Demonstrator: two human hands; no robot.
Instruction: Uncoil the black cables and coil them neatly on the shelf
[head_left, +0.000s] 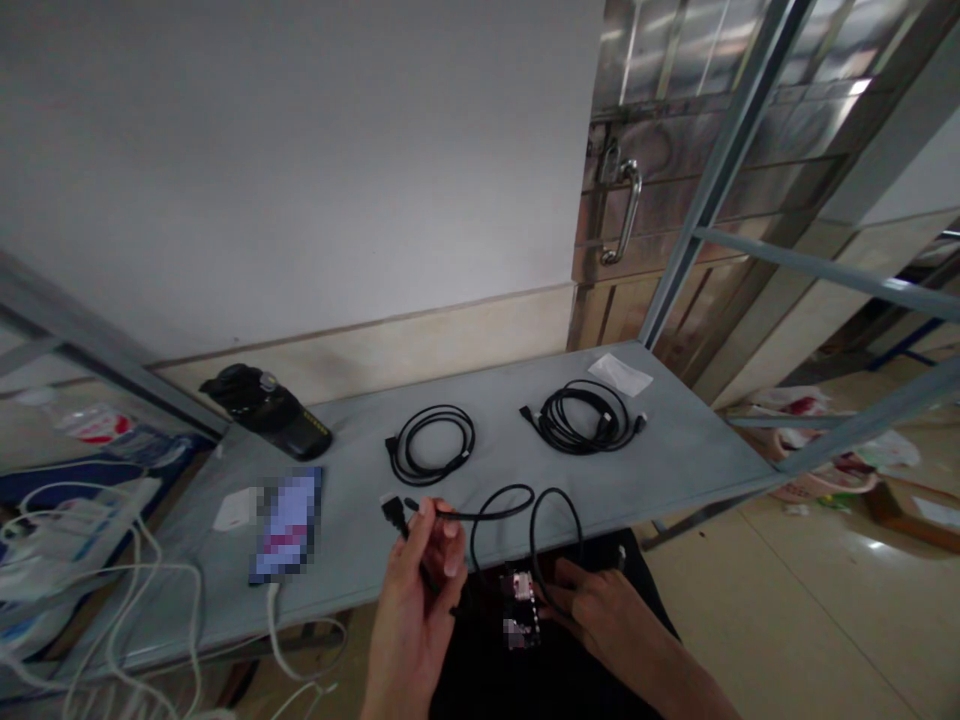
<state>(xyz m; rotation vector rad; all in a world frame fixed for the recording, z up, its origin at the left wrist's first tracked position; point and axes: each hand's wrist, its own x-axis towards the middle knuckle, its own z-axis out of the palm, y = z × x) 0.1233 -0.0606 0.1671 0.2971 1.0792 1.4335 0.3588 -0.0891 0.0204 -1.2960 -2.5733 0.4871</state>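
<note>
A black cable [501, 515] runs in loose loops between my two hands, over the near edge of the table. My left hand [424, 580] has its fingers closed on one part of it, close to a black plug [393, 512]. Lower and to the right, my right hand [592, 605] grips another stretch of the same cable, and a small plug end shows beside its knuckles. A coiled black cable [433, 445] lies on the table beyond my left hand. Farther right rests a thicker bundle of coiled black cable [581, 418].
On the grey table [360, 440], a black bottle [270, 410] lies at the back left, near a phone [289, 525] with a white cord. White cables [135, 570] tangle at left. A white packet [621, 374] lies back right; metal posts [720, 180] frame the table.
</note>
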